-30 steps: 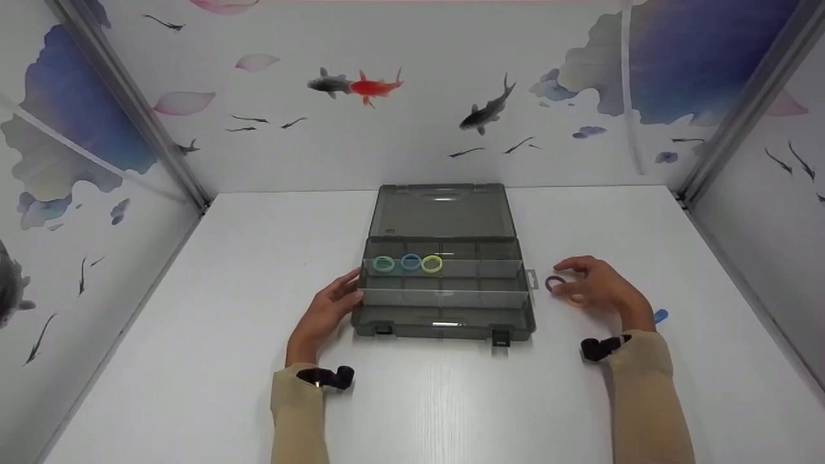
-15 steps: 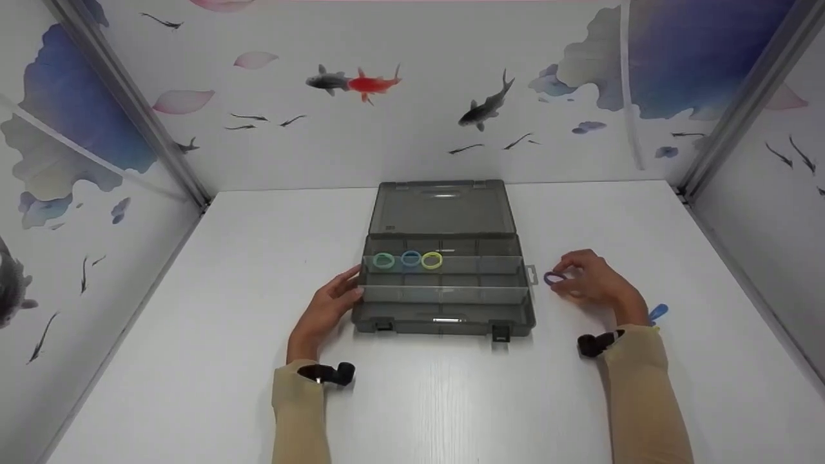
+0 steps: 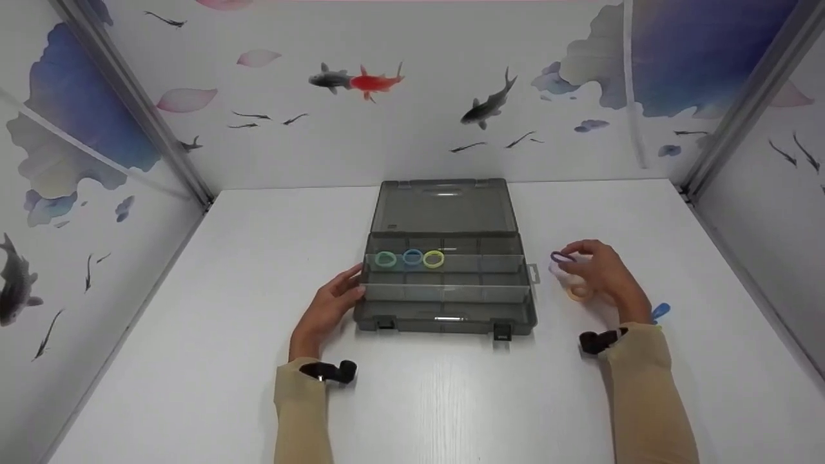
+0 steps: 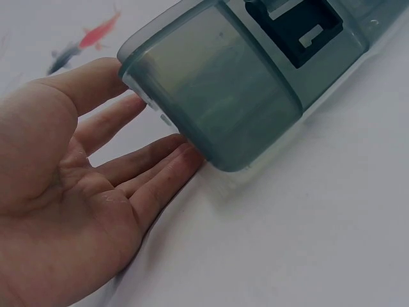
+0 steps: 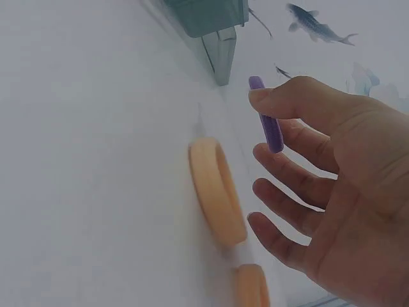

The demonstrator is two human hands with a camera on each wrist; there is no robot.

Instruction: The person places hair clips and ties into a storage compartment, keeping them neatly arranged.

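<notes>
My right hand (image 3: 602, 274) pinches a purple hair tie (image 3: 562, 257) between thumb and index finger, lifted just off the table. In the right wrist view the purple hair tie (image 5: 268, 121) appears edge-on, with the other fingers loosely bent. Below that hand lies an orange hair tie (image 3: 579, 294). The left hand (image 3: 327, 312) rests against the left side of a grey see-through compartment box (image 3: 445, 326), its fingers fairly straight in the left wrist view. Green (image 3: 385, 266), blue (image 3: 412, 264) and yellow (image 3: 433, 267) hair ties sit at the box's back row.
The box's lid (image 3: 445, 206) lies folded back toward the rear wall. Past the right wrist, a blue flat-ended piece (image 3: 661, 312) is partly hidden. A second orange band (image 5: 250, 286) shows at the right wrist view's lower edge. Printed walls enclose the white table (image 3: 399, 412).
The right hand has taken hold of the purple hair tie and raised it from the table, moving slightly away from the body. The left hand stays at the box.
</notes>
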